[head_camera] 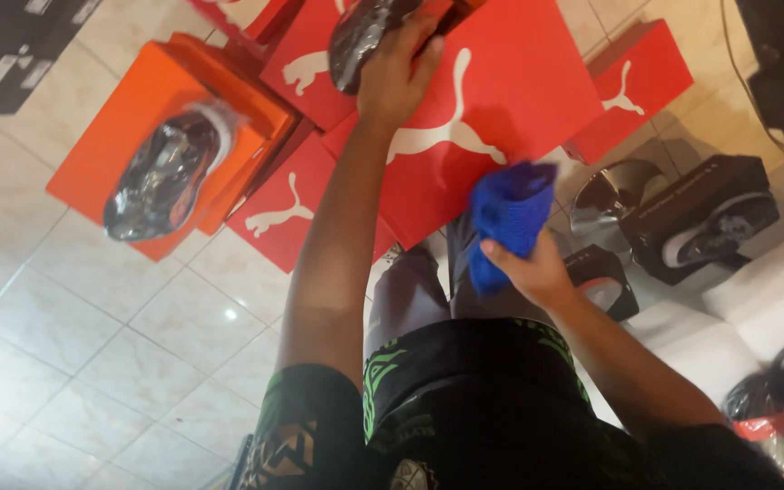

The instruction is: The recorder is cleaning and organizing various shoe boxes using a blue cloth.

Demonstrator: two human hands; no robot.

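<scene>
My left hand [396, 77] reaches forward and grips a dark shoe wrapped in clear plastic [360, 36], held above a large red shoebox lid [510, 118]. Closer to my body, my right hand [537, 268] clutches a crumpled blue cloth [505, 218]. Both arms stretch out over my dark patterned shorts at the bottom of the head view.
An orange shoebox [151, 100] at left carries another plastic-wrapped dark shoe [161, 177]. Several red shoeboxes [641, 82] lie stacked on the tiled floor [93, 345]. At right stand black boxes with shoes [710, 218] and white foam blocks [764, 290].
</scene>
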